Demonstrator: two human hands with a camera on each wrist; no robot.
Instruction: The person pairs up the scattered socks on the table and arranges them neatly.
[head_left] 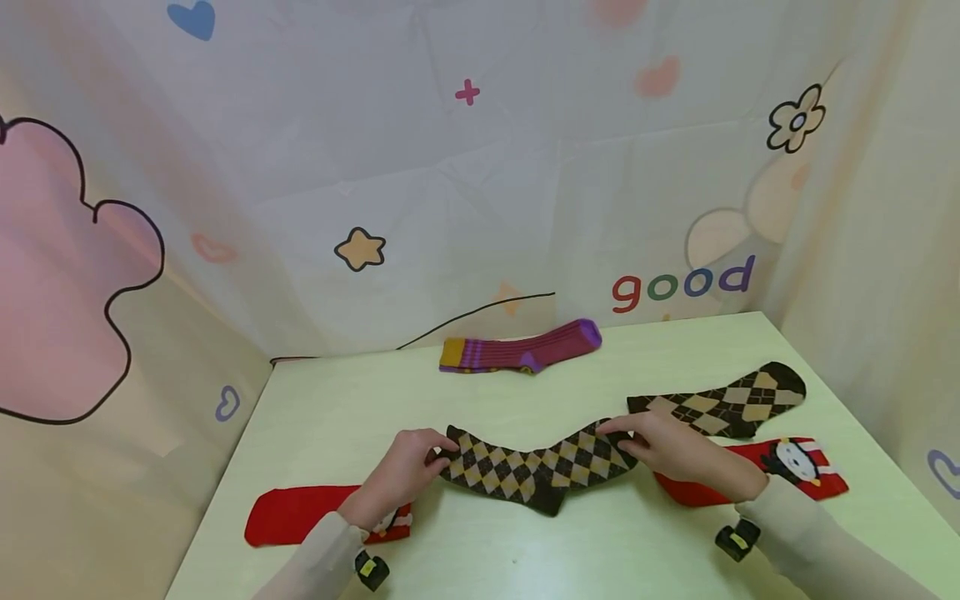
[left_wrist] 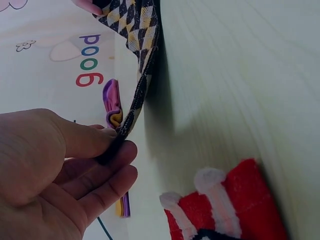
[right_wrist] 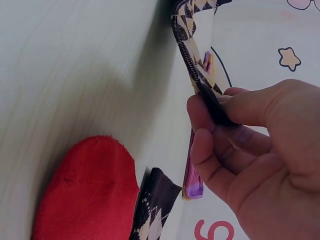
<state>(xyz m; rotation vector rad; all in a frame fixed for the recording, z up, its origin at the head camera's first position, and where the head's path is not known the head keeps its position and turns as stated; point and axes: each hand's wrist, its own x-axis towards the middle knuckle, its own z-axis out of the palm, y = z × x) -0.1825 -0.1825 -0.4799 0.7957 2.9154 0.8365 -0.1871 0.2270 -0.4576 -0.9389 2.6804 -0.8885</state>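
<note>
Both hands hold one argyle sock (head_left: 517, 475), dark brown with yellow and grey diamonds, stretched sideways above the table. My left hand (head_left: 416, 458) pinches its cuff between thumb and fingers, as the left wrist view also shows at the sock's dark edge (left_wrist: 131, 115). The toe end is pinched by my right hand (head_left: 660, 442); in the right wrist view the dark tip (right_wrist: 215, 107) sits between thumb and fingertips. The sock's heel hangs lowest, in the middle. Under the left forearm lies a red sock (head_left: 292, 517), partly hidden by it.
A second argyle sock (head_left: 738, 400) lies at the right, behind another red sock (head_left: 813, 467) with a white cartoon face, which the right forearm partly covers. At the back of the pale table (head_left: 337, 408) lies a purple sock (head_left: 517, 354). A printed curtain (head_left: 450, 183) stands behind.
</note>
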